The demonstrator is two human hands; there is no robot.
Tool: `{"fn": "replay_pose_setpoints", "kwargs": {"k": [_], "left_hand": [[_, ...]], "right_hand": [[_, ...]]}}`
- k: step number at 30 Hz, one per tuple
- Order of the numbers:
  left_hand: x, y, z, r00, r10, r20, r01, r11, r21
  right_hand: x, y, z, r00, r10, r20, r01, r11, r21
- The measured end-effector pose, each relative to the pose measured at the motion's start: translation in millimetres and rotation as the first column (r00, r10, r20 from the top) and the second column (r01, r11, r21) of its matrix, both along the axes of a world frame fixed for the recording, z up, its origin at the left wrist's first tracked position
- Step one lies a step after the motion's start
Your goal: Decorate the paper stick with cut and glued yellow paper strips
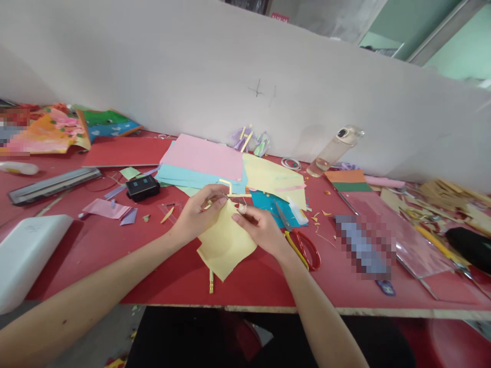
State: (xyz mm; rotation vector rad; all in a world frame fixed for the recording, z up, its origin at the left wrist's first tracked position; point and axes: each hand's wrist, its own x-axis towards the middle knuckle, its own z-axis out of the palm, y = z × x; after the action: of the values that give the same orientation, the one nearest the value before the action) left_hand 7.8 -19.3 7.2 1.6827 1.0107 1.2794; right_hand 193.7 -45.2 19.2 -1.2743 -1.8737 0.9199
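- The left hand (201,210) pinches the top of a sheet of yellow paper (228,245) at the near middle of the red surface (164,286).
- The right hand (263,229) curls its fingers at the sheet's upper right edge; I cannot tell whether they grip it.
- Scissors (317,251) and a glue bottle (297,210) lie right.

No readable text or numbers.
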Motion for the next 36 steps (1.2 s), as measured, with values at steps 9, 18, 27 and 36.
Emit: {"fn": "replay_pose_setpoints", "kwargs": {"k": [9, 18, 27, 36], "left_hand": [[-0.7, 0.3, 1.4, 0.998, 0.004, -0.062, -0.002, 0.999, 0.035], [1.2, -2.3, 3.8, 0.997, -0.017, -0.074, 0.018, 1.000, 0.021], [0.9, -2.3, 5.9, 0.992, 0.015, -0.128, -0.010, 0.999, 0.040], [0.9, -2.6, 3.1, 0.990, -0.048, -0.130, 0.049, 0.999, 0.006]], "right_hand": [[-0.5, 1.0, -3.1, 1.000, 0.011, -0.024, -0.012, 1.000, -0.027], [-1.5, 0.5, -2.0, 1.000, -0.001, -0.010, 0.001, 1.000, -0.009], [-0.4, 3.1, -5.0, 0.999, -0.025, -0.035, 0.023, 0.999, -0.041], [-0.7, 5.0, -2.1, 0.868, -0.164, -0.468, 0.101, 0.983, -0.156]]}}
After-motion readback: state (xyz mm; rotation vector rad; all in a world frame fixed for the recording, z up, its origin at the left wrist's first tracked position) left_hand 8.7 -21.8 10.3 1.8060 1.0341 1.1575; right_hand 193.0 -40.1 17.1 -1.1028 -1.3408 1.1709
